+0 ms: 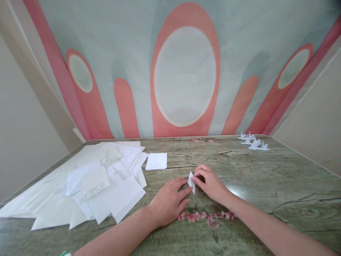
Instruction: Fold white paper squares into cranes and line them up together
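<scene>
A small white folded paper (190, 179), narrow and pointed at both ends, is on the wooden table between my two hands. My right hand (210, 183) pinches its right side between thumb and fingers. From the left, the fingertips of my left hand (170, 199) press on the same paper and steady it, with the thumb lower down and apart from it. The fingertips partly cover the folds.
A wide heap of loose white sheets (128, 195) spreads over the table's left side. Beside it lies a neat stack of small white squares (156, 161). Several folded paper figures (255, 143) stand at the back right corner. A patterned backdrop (186, 131) rises behind the table (266, 177).
</scene>
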`<state>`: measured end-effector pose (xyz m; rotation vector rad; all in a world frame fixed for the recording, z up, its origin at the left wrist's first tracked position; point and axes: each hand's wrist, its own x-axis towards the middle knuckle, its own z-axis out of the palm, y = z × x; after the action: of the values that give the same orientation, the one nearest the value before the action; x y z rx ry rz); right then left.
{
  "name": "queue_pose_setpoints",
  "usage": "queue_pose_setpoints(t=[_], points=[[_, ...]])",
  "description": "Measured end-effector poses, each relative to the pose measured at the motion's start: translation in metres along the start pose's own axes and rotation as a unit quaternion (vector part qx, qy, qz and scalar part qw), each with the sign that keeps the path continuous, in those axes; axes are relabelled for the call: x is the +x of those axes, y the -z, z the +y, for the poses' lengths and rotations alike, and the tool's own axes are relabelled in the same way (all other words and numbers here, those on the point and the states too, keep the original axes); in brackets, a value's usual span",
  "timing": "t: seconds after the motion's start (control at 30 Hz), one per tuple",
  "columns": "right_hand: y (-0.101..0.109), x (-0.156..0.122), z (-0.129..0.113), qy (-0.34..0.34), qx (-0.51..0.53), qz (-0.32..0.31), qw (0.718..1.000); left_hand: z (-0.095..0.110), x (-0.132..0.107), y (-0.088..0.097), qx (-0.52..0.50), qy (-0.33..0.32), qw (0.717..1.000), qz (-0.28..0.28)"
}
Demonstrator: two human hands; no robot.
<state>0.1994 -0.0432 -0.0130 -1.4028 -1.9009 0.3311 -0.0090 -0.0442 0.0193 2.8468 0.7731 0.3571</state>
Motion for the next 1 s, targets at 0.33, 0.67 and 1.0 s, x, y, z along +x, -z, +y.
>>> queue_pose_setpoints(t=[0.33,0.67,1.0], points=[[0.0,-0.002,-0.007,0.019,-0.085,0.001,0.996,0.004,0.002,0.005,-0.001,0.001,1.0,0.002],[0.003,-0.01,-0.018,0.098,-0.184,-0.031,0.978,0.004,0.003,0.005,0.007,-0.003,1.0,0.008],[0.004,-0.024,-0.023,0.12,-0.21,-0.053,0.969,0.002,0.001,0.003,0.005,-0.003,1.0,0.005]])
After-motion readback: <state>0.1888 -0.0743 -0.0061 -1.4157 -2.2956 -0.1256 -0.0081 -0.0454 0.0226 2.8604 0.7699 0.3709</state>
